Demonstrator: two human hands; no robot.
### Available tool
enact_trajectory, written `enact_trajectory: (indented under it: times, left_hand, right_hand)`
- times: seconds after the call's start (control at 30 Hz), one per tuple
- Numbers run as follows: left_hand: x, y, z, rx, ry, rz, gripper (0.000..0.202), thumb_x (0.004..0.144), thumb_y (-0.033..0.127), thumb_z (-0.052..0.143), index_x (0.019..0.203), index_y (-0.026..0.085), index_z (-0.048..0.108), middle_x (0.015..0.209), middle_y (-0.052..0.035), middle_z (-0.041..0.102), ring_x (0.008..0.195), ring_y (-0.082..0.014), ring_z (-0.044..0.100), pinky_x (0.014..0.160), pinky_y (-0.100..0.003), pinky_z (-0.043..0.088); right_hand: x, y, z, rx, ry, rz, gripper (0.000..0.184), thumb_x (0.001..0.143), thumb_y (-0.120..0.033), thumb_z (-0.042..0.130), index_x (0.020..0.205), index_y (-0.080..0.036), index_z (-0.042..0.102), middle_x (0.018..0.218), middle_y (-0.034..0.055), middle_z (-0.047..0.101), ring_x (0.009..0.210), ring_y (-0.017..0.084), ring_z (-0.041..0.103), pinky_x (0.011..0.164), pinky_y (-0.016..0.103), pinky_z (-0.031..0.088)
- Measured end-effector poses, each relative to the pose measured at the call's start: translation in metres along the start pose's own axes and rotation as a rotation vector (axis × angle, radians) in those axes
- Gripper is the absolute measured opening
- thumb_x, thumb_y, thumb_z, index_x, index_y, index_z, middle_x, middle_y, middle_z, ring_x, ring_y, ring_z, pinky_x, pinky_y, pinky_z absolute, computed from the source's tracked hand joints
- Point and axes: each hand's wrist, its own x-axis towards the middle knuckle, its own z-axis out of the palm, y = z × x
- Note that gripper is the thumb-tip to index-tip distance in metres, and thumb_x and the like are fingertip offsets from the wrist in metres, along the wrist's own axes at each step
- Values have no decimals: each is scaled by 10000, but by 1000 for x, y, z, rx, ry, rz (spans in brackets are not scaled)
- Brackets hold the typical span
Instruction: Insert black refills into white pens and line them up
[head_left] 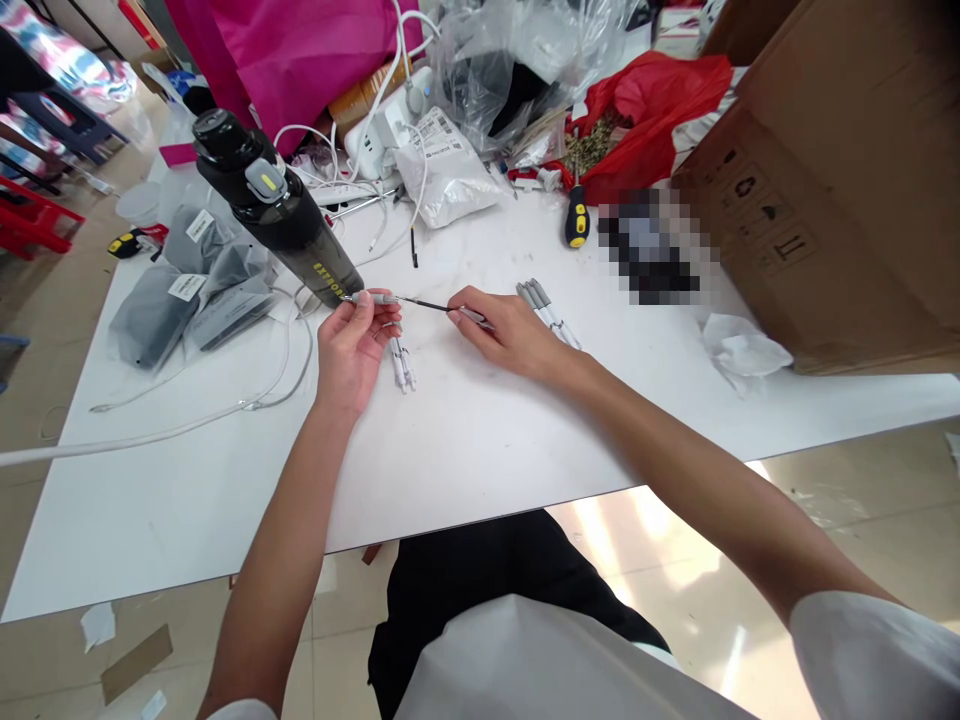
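Observation:
My left hand (356,345) is closed on a grey pen barrel (384,298), held level between thumb and fingers. A thin dark pen refill (427,304) is pinched in my right hand (506,330), its tip close to the barrel's end. Whether tip and barrel touch, I cannot tell. Another slim grey piece (477,318) shows within my right fingers. Below my left fingers lie several white pens (403,366), partly hidden by that hand. Just beyond my right hand is a row of grey-and-white pens (546,310).
A dark water bottle (289,215) stands behind my left hand. Bagged grey items (161,310) and white cables (172,432) occupy the left side. Farther back are a white parcel (450,170), a screwdriver (577,218) and a red bag (645,110). A cardboard box (840,200) stands right.

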Motion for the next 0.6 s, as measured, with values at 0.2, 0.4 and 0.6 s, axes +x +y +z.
enact_trajectory:
  times: [0.2, 0.4, 0.6]
  left_hand:
    - [3, 1, -5, -5, 9, 15, 446, 967, 673, 839, 1012, 238, 752, 988, -80, 772, 929, -208, 764, 762, -336, 626]
    - [-1, 6, 4, -107, 76, -39, 394, 965, 580, 889, 973, 205, 767, 957, -72, 766, 892, -181, 747, 741, -286, 597]
    - [-3, 6, 7, -80, 50, -16, 386, 943, 567, 916, 958, 200, 795, 971, -73, 779, 882, -176, 742, 731, -275, 593]
  right_hand:
    - [0, 1, -1, -5, 6, -9, 346, 1185, -486, 438, 1164, -220, 660, 798, 5, 647, 659, 175, 470, 680, 326, 335]
    - [0, 0, 0, -19, 0, -21, 334, 1184, -475, 447, 1155, -217, 657, 803, 5, 645, 656, 164, 453, 671, 317, 328]
    - [0, 0, 1, -30, -6, -18, 305, 1175, -439, 464, 1166, -215, 671, 813, 10, 660, 655, 162, 458, 672, 316, 329]
